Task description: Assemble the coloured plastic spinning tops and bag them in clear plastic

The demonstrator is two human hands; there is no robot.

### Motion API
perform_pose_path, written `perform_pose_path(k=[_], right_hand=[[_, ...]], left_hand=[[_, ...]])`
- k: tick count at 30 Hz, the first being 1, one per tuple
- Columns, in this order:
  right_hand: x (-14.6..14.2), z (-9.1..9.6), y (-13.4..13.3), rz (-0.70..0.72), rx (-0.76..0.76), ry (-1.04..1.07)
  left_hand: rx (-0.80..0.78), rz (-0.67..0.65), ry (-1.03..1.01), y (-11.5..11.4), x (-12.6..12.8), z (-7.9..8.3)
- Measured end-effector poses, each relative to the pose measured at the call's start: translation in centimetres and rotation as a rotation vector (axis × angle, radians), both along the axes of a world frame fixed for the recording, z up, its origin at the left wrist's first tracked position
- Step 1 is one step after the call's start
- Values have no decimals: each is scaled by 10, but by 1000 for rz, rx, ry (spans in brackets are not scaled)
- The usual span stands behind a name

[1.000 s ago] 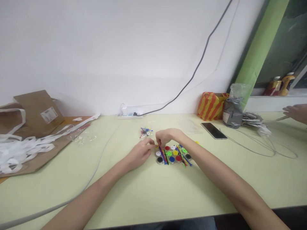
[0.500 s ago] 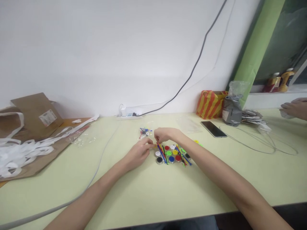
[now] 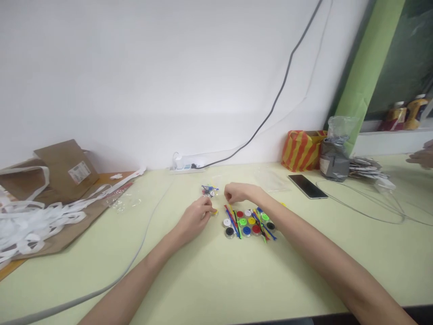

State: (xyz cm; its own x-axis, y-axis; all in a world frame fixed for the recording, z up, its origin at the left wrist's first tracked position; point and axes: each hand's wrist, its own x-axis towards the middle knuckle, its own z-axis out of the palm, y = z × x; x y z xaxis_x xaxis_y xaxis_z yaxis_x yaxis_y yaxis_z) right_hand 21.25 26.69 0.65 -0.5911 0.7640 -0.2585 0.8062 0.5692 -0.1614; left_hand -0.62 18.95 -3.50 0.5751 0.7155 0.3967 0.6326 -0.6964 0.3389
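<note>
My left hand [image 3: 194, 219] is closed in a pinch around a small yellow-topped round piece [image 3: 214, 212], left of the colored group. My right hand [image 3: 236, 192] has its fingers pressed together at the upper end of a yellow stick [image 3: 231, 209]; whether it grips that stick is hard to see. Beneath and beside it stand clear round pieces with colored tops, among them a black one [image 3: 229, 232], a blue one [image 3: 246, 231] and a green one [image 3: 243, 222]. Thin colored sticks [image 3: 264, 225] lie across them in two bundles. My right forearm covers part of the group.
A plastic bag of small colored parts [image 3: 209, 190] lies behind my hands. A phone [image 3: 307, 186], cable [image 3: 365, 210] and striped bag [image 3: 299, 150] are at right. Paper bags [image 3: 66, 169] and white strips [image 3: 40, 221] fill the left. Another person's hand [image 3: 422, 156] shows far right.
My left hand has drawn left, away from the group, with the yellow-topped piece. My right hand stays by the sticks' upper ends. The whole view has shifted slightly.
</note>
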Motion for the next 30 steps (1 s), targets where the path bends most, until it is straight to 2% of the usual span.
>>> perform_pose_path(k=[6, 9, 12, 18, 21, 25, 30], right_hand=[[0, -9, 8, 32, 34, 39], [4, -8, 9, 33, 54, 63], [15, 2, 6, 8, 80, 80], [33, 35, -6, -38, 93, 172], [26, 44, -16, 7, 90, 251], [5, 44, -27, 100, 76, 248], [-13, 38, -31, 161, 61, 167]], left_hand=[[-52, 130, -52, 8, -9, -5], [-52, 146, -88, 9, -9, -7], [-72, 123, -110, 8, -6, -10], [-88, 29, -77, 4, -4, -11], [-85, -23, -11, 1, -4, -8], [-41, -72, 43, -3, -3, -3], [-7, 50, -91, -6, 0, 3]])
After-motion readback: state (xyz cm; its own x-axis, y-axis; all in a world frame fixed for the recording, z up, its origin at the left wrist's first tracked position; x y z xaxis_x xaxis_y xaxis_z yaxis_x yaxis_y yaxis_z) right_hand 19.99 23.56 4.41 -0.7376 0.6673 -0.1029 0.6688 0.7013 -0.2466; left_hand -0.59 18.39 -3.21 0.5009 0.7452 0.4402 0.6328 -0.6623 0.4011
